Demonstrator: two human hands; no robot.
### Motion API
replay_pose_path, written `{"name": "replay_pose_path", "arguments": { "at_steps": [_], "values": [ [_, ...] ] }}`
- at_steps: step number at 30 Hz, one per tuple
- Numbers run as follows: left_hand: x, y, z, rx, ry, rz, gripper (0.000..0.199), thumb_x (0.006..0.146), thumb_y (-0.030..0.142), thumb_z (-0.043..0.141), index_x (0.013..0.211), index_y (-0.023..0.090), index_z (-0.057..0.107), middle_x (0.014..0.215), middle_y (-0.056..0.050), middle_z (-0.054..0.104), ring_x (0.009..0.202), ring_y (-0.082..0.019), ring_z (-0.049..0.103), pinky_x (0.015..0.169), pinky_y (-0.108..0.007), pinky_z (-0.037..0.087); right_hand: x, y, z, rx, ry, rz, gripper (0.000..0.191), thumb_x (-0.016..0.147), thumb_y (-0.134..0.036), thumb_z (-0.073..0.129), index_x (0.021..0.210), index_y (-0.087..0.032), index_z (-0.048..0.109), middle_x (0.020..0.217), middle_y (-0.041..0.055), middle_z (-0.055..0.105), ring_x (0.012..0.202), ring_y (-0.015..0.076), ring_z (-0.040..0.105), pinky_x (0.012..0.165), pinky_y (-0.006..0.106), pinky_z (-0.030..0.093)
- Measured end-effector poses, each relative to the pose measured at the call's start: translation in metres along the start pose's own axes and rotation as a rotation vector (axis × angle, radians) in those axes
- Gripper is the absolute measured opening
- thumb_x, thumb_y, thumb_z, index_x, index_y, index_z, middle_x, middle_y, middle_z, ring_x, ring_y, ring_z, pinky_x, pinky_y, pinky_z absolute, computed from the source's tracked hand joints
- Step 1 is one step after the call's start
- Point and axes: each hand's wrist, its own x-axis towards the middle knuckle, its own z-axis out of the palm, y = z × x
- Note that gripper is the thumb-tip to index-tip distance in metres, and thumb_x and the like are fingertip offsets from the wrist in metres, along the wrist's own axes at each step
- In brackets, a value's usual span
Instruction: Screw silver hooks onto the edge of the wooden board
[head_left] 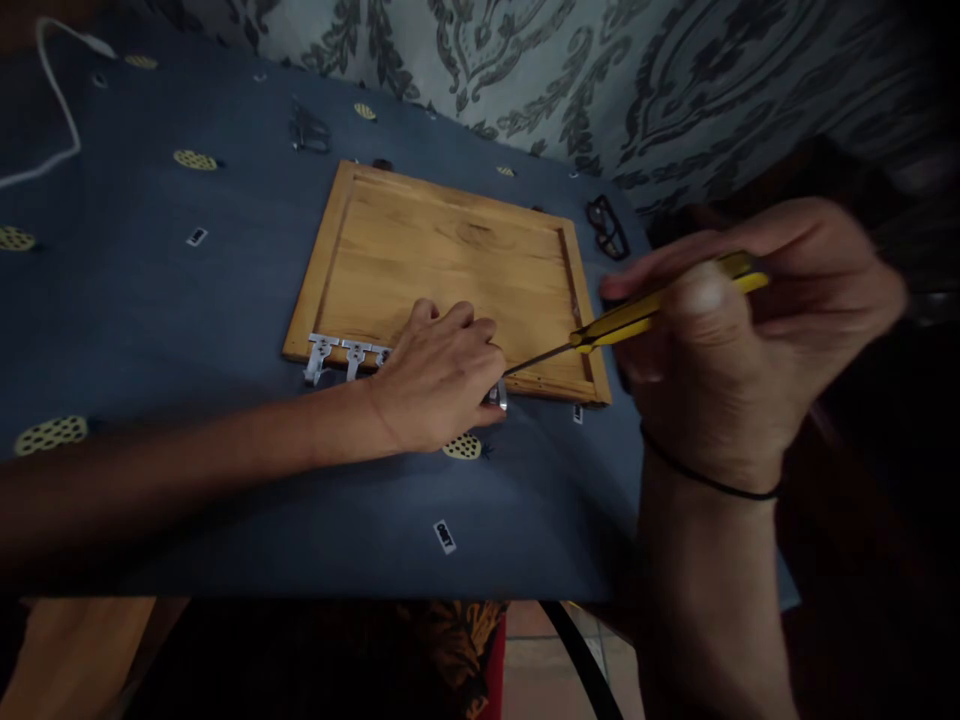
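Observation:
A wooden framed panel (442,250) lies flat on the table. Several silver metal hooks (355,356) sit along its near edge, from the left corner towards the middle. My left hand (442,375) is over that near edge, fingers curled, with the thumb beside a silver hook (498,396) that it pinches and mostly hides. In my right hand (757,320) is a yellow and black screwdriver (630,318), slanting down to the left. Its thin shaft reaches the hook beside my left fingers; the exact contact of the tip is hidden.
A dark blue cloth with pineapple prints (195,160) covers the table. Black-framed glasses (607,227) lie right of the panel. A dark small object (307,130) lies behind its left side, and a white cable (64,90) at the far left. Patterned fabric (517,70) rises behind.

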Motion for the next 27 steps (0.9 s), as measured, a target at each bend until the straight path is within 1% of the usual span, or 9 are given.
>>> {"name": "replay_pose_path", "arguments": {
  "at_steps": [2, 4, 5, 7, 10, 13, 17, 23, 27],
  "values": [
    [-0.0002, -0.0001, 0.0001, -0.007, -0.002, -0.002, 0.031, 0.09, 0.047, 0.077, 0.088, 0.016, 0.072, 0.103, -0.011, 0.071, 0.108, -0.03, 0.057, 0.087, -0.043, 0.035, 0.0017, 0.0018, 0.0018, -0.012, 0.119, -0.037, 0.029, 0.072, -0.05, 0.092, 0.075, -0.027, 0.074, 0.064, -0.0071, 0.073, 0.033, 0.0067, 0.045, 0.025, 0.023, 0.018],
    [-0.0003, -0.0001, -0.0002, -0.007, -0.009, -0.003, 0.031, 0.09, 0.046, 0.077, 0.089, 0.016, 0.073, 0.105, -0.011, 0.07, 0.109, -0.031, 0.057, 0.088, -0.044, 0.036, 0.003, 0.0031, 0.0019, -0.013, 0.171, -0.053, 0.029, 0.073, -0.051, 0.091, 0.075, -0.027, 0.074, 0.058, -0.0076, 0.068, 0.04, 0.0096, 0.056, 0.026, 0.021, 0.02],
    [-0.0003, 0.0, -0.0004, -0.007, -0.012, -0.002, 0.031, 0.091, 0.046, 0.077, 0.09, 0.016, 0.073, 0.106, -0.011, 0.07, 0.11, -0.031, 0.057, 0.088, -0.044, 0.036, 0.0032, 0.0034, 0.0017, -0.006, 0.179, -0.057, 0.03, 0.073, -0.05, 0.092, 0.075, -0.026, 0.073, 0.057, -0.0071, 0.067, 0.042, 0.0103, 0.059, 0.027, 0.02, 0.021],
    [-0.0003, 0.0, -0.0005, -0.009, -0.017, -0.002, 0.03, 0.091, 0.046, 0.077, 0.091, 0.016, 0.073, 0.107, -0.011, 0.07, 0.111, -0.031, 0.057, 0.089, -0.045, 0.036, 0.0023, 0.0034, 0.0017, -0.011, 0.152, -0.044, 0.033, 0.073, -0.05, 0.091, 0.075, -0.023, 0.072, 0.059, -0.0054, 0.069, 0.04, 0.0085, 0.055, 0.028, 0.019, 0.021],
    [-0.0002, -0.0003, 0.0002, -0.013, -0.016, -0.007, 0.03, 0.092, 0.046, 0.076, 0.092, 0.016, 0.074, 0.107, -0.011, 0.07, 0.111, -0.032, 0.057, 0.09, -0.045, 0.037, -0.0008, 0.0022, 0.0039, -0.068, 0.089, -0.004, 0.035, 0.075, -0.051, 0.09, 0.075, -0.022, 0.069, 0.065, -0.004, 0.074, 0.031, 0.0051, 0.039, 0.029, 0.022, 0.018],
    [-0.0003, -0.0011, 0.0016, -0.011, 0.002, -0.003, 0.03, 0.092, 0.046, 0.076, 0.093, 0.016, 0.074, 0.105, -0.011, 0.07, 0.11, -0.031, 0.057, 0.089, -0.045, 0.037, -0.0027, 0.0014, 0.0066, -0.105, 0.071, 0.003, 0.037, 0.073, -0.054, 0.091, 0.073, -0.025, 0.068, 0.063, -0.004, 0.073, 0.029, 0.0068, 0.033, 0.029, 0.027, 0.012],
    [-0.0005, -0.0012, 0.0025, -0.007, 0.021, 0.008, 0.028, 0.091, 0.045, 0.076, 0.092, 0.017, 0.073, 0.106, -0.01, 0.07, 0.109, -0.031, 0.057, 0.089, -0.044, 0.036, -0.0026, 0.002, 0.0066, -0.123, 0.07, 0.003, 0.037, 0.072, -0.057, 0.09, 0.072, -0.027, 0.067, 0.064, -0.0044, 0.073, 0.029, 0.0083, 0.033, 0.029, 0.029, 0.012],
    [0.0006, 0.0003, 0.0015, -0.005, 0.002, -0.007, 0.031, 0.09, 0.046, 0.078, 0.09, 0.016, 0.073, 0.105, -0.01, 0.07, 0.109, -0.031, 0.058, 0.089, -0.044, 0.036, -0.0012, 0.0037, 0.0041, -0.072, 0.07, 0.001, 0.03, 0.077, -0.047, 0.09, 0.074, -0.025, 0.068, 0.066, -0.0048, 0.075, 0.031, 0.0073, 0.036, 0.028, 0.028, 0.016],
    [0.0007, -0.0001, 0.0025, -0.012, 0.004, 0.002, 0.031, 0.089, 0.046, 0.078, 0.092, 0.016, 0.074, 0.104, -0.011, 0.07, 0.11, -0.032, 0.058, 0.089, -0.045, 0.037, -0.0011, 0.0058, 0.0052, -0.08, 0.067, 0.013, 0.033, 0.075, -0.047, 0.091, 0.072, -0.024, 0.067, 0.064, -0.0052, 0.075, 0.029, 0.0059, 0.036, 0.027, 0.025, 0.018]
  ]
}}
